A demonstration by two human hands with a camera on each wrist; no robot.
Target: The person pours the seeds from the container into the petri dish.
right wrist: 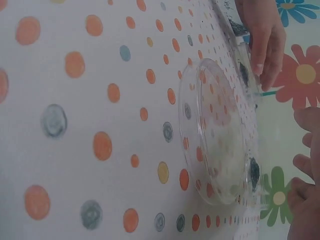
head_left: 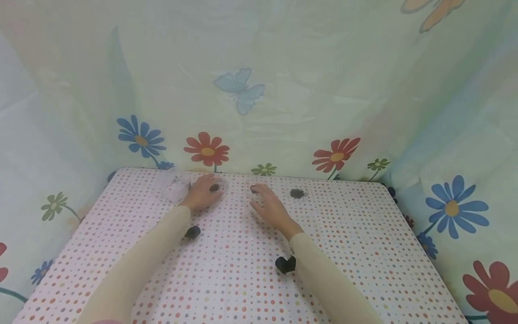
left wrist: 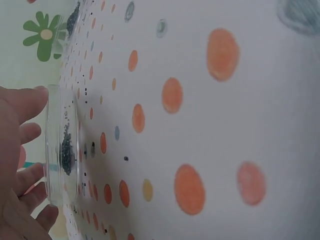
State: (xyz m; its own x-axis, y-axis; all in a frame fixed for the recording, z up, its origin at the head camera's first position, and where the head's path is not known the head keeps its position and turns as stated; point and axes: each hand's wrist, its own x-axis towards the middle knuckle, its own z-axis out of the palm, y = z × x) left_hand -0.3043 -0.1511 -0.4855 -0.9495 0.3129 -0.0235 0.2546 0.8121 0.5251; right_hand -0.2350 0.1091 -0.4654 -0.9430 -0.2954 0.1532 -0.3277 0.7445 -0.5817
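My left hand (head_left: 204,193) grips a clear petri dish (left wrist: 52,145) at its rim, thumb on one side and fingertips on the other. Dark grains (left wrist: 67,152) lie heaped in that dish, which sits at the table's far side. Loosely bent, the fingers of my right hand (head_left: 271,207) reach over a second dish (right wrist: 254,175) with dark grains and hold nothing visible. On the near side of it in the right wrist view lies a clear round lid or dish (right wrist: 215,130) with no grains in it.
To the right stands another dish of dark grains (head_left: 297,193). Clear plastic pieces (head_left: 175,185) lie left of my left hand. The dotted tablecloth (head_left: 230,279) carries a few scattered grains. Black pieces (head_left: 285,264) show beside both sleeves. A flowered curtain (head_left: 283,112) hangs behind the table.
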